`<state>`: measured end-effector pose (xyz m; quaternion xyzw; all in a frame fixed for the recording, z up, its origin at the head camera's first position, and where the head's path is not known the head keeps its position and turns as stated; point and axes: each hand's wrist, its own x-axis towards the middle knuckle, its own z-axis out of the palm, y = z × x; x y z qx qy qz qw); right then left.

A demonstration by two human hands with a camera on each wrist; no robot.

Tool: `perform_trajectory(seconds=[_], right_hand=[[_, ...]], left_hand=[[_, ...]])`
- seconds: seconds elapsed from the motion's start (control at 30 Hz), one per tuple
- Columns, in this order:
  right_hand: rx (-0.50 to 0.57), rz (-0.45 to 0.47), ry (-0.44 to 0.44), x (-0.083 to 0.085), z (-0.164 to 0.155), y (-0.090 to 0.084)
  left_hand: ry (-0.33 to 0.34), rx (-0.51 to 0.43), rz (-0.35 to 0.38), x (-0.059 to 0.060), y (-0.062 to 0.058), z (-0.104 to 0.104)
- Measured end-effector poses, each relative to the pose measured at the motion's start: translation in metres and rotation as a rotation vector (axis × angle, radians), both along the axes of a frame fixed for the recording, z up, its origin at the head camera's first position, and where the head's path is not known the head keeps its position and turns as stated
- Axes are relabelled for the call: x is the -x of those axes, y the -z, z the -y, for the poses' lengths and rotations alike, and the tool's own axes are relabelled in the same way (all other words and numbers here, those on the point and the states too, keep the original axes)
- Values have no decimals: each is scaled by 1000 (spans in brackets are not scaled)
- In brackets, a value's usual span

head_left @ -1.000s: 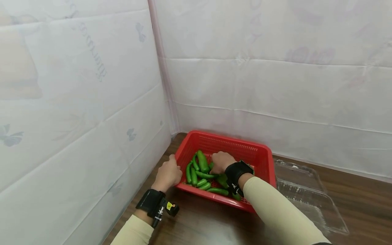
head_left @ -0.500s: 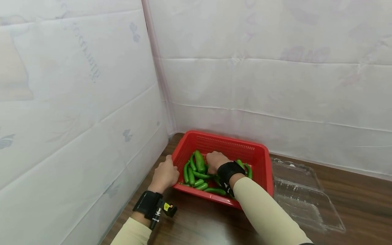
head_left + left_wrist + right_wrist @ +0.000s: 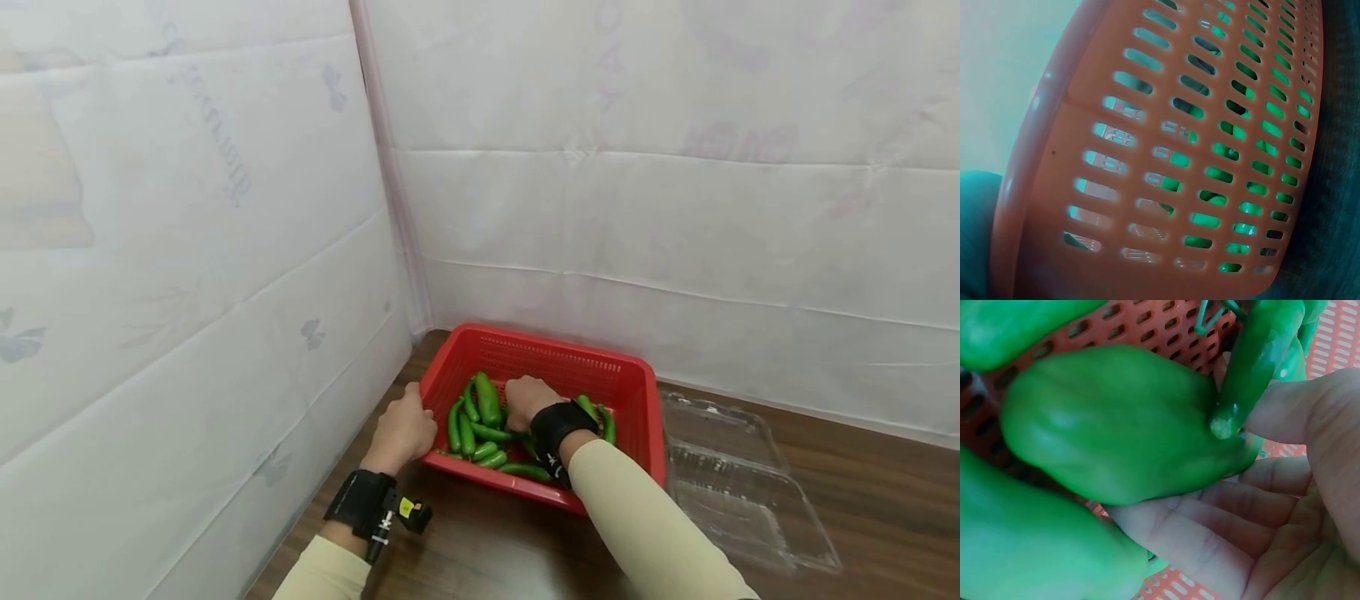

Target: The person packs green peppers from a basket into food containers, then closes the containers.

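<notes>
A red perforated plastic basket (image 3: 651, 417) holds several green peppers, both thick ones and slender chilies. My left hand (image 3: 402, 429) grips its left rim near the front corner; the left wrist view is filled by the basket's slotted wall (image 3: 1047, 187). Inside the basket, my right hand (image 3: 527, 400) reaches down among the peppers. In the right wrist view its thumb and fingers (image 3: 1191, 537) hold a broad green pepper (image 3: 1110, 425) from either side. A slim chili (image 3: 1263, 350) lies across the thumb, and another thick pepper (image 3: 1029, 544) sits beside the fingers.
A clear plastic clamshell box (image 3: 738, 500) lies unfolded on the wooden table (image 3: 885, 500), right of the basket. Printed white sheeting (image 3: 675, 233) hangs behind and along the left side, close to the basket's back left corner.
My right hand has moved slightly left within the basket, uncovering peppers at the right side. The left hand keeps its grip on the rim.
</notes>
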<state>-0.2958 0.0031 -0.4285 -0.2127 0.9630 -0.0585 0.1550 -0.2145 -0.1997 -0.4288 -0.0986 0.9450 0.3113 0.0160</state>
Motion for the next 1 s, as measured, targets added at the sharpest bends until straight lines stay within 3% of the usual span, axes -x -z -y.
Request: perform_trajectory(seconds=[0.43, 1.0], right_hand=[[-19, 23, 25, 8, 5, 2], [-30, -23, 39, 16, -3, 2]], left_hand=[[-20, 9, 7, 6, 0, 3], [-19, 16, 15, 13, -1, -3]])
